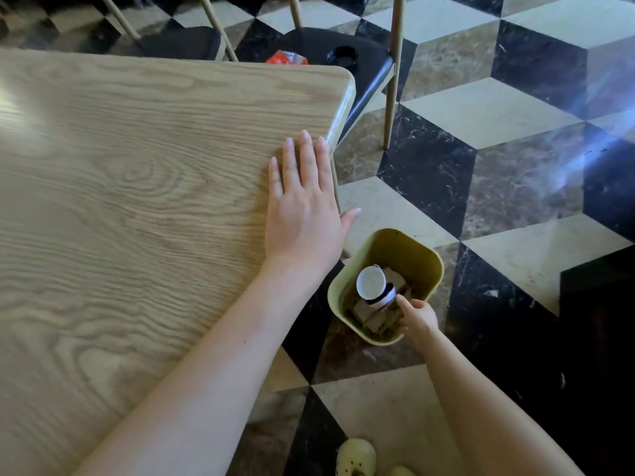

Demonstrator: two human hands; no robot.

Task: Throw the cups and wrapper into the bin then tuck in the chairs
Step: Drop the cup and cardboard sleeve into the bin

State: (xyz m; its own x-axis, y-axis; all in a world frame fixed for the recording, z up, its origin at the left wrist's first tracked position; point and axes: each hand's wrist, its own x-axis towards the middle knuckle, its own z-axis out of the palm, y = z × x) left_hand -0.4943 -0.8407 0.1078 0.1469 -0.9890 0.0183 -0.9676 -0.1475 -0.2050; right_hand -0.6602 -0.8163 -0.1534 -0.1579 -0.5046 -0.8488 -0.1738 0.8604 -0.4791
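Head view: table [137, 166] edge hides wrapper [287, 58] partly.

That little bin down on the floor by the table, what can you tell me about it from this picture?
The bin is a small, olive-yellow container, plastic by the look, with a rounded-rectangular rim and no lid. It stands upright on the checkered stone floor, close beside the table's corner. Inside lie brownish cardboard-like scraps and a white paper cup with a dark band, tipped on its side, mouth up toward the camera. The right hand reaches over the near rim, fingertips at the cup's base.
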